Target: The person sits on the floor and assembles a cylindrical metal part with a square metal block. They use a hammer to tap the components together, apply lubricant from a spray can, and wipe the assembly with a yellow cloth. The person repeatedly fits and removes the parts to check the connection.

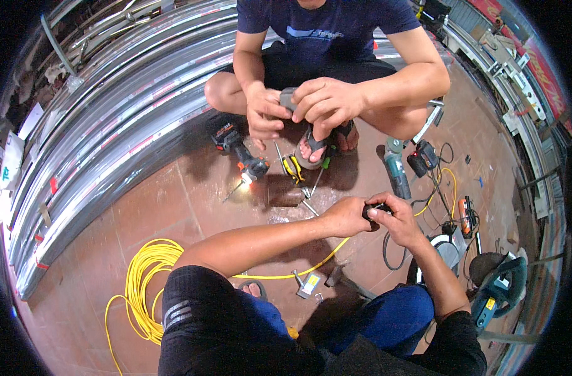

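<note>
My left hand (348, 216) and my right hand (395, 220) meet right of the middle, their fingers closed around a small black object (376, 210). Fingers cover much of it, so its kind does not show. Across from me a person squats, both hands (320, 103) around a dark grey block-like piece (288, 99). On the floor between us lie yellow-handled pliers (292, 168) and a screwdriver with a green handle (321, 172). A cordless drill (242, 155) with its lamp lit rests left of them.
Long wrapped metal profiles (110, 169) are stacked along the left. A coiled yellow cable (142, 288) lies near my left knee. To the right are a teal angle grinder (396, 169), a black battery-like block (423, 159), tangled cables and a large teal power tool (502, 288).
</note>
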Tool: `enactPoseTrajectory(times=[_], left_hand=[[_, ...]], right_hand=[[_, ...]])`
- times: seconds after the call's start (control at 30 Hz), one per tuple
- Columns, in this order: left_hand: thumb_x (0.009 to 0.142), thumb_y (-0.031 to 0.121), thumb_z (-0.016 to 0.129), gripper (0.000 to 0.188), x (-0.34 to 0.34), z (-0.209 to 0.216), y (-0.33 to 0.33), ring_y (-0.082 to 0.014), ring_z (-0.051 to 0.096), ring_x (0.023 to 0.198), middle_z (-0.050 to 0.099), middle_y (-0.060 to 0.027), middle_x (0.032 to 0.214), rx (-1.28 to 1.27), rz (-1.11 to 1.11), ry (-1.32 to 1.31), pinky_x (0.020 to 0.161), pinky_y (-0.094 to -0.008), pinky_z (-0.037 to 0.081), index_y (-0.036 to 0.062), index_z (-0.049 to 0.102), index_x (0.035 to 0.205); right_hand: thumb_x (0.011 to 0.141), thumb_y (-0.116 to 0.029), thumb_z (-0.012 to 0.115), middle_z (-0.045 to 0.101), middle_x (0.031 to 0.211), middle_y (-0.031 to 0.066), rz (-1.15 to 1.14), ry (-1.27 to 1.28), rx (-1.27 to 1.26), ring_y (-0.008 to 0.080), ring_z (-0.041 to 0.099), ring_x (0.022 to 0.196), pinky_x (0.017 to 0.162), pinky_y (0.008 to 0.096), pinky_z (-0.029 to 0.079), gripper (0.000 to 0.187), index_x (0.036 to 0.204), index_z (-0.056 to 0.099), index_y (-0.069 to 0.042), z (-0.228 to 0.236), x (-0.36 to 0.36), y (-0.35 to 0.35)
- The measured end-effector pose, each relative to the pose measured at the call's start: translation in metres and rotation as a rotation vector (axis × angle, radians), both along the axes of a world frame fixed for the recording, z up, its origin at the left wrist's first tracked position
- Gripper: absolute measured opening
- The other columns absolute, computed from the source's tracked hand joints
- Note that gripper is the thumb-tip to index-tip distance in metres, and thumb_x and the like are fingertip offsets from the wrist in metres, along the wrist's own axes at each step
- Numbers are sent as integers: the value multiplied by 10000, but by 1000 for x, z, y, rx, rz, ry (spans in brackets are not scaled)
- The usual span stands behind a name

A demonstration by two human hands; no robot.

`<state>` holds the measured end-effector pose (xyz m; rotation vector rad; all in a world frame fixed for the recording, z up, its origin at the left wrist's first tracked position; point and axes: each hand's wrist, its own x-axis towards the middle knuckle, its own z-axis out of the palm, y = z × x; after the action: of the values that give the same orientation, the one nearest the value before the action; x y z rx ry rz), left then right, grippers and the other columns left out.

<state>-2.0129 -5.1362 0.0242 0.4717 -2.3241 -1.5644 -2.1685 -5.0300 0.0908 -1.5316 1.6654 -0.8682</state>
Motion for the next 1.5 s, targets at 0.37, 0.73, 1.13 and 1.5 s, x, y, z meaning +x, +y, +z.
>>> enactPoseTrajectory(times=[0.37,0.73,1.13,1.5], left_hand=[[771,392,781,408,5,-15,-7,-342,715,835,721,-195,875,68,22,-118,781,-445,545,47,721,980],[735,388,773,373,21,-75,-16,-349,701,859,712,-179,856,-97,-22,-338,788,-459,541,71,715,922],[698,360,835,418,26,-74,-17,-357,705,959,735,-187,975,-152,-113,-369,873,-458,546,164,754,1058],[890,552,644,533,33,-62,-28,-397,666,1039,695,-225,1049,57,-42,-253,922,-491,505,64,701,1098]], right_hand=[[940,-200,684,679,955,133,89,336,-19,270,670,832,727,355,520,227,1099,674,-38,13,11,-17],[837,-192,740,627,878,125,213,870,-801,328,655,829,709,418,529,190,988,693,-86,128,88,-165],[890,-302,725,646,811,97,45,965,-885,323,669,742,647,417,535,239,817,682,-79,122,110,-220],[881,-161,739,673,786,129,65,660,-407,284,659,696,672,384,519,158,848,689,-15,91,84,-75]])
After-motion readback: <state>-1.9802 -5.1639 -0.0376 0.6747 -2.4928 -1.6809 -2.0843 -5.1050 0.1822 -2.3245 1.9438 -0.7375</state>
